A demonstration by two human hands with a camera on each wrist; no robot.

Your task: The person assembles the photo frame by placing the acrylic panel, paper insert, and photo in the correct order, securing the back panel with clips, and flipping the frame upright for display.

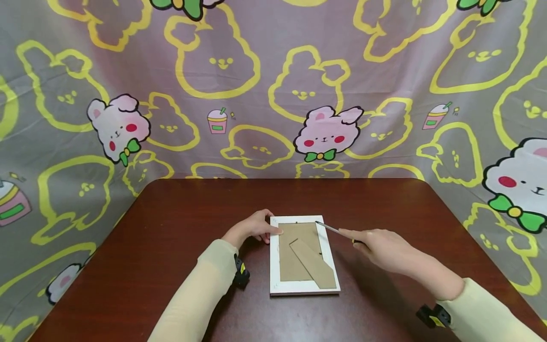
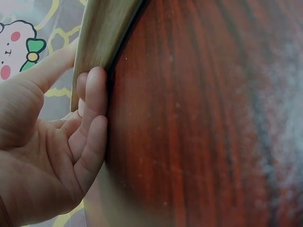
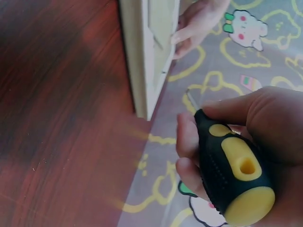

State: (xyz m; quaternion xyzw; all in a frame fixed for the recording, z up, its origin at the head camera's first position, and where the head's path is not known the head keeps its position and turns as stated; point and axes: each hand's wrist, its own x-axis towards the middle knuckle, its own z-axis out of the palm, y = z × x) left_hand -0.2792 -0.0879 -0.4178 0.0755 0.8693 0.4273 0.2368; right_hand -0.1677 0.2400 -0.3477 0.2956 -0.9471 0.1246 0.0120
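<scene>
A white picture frame (image 1: 302, 288) lies back up on the table, its brown backing board (image 1: 295, 266) and slanted easel leg (image 1: 314, 261) showing. My left hand (image 1: 258, 225) grips the frame's upper left edge, thumb on the back face. In the left wrist view, the fingers (image 2: 97, 94) of that hand lie against the frame's side (image 2: 102, 38). My right hand (image 1: 386, 249) holds a screwdriver (image 3: 232, 165) with a black and yellow handle. Its shaft (image 1: 331, 228) points at the frame's upper right inner corner. Whether the tip touches there I cannot tell.
The dark red-brown wooden table (image 1: 192, 204) extends on all sides of the frame. A curtain (image 1: 265, 61) printed with rabbits hangs behind and beside the table. Small dark metal tabs (image 1: 320, 253) sit along the backing's edge.
</scene>
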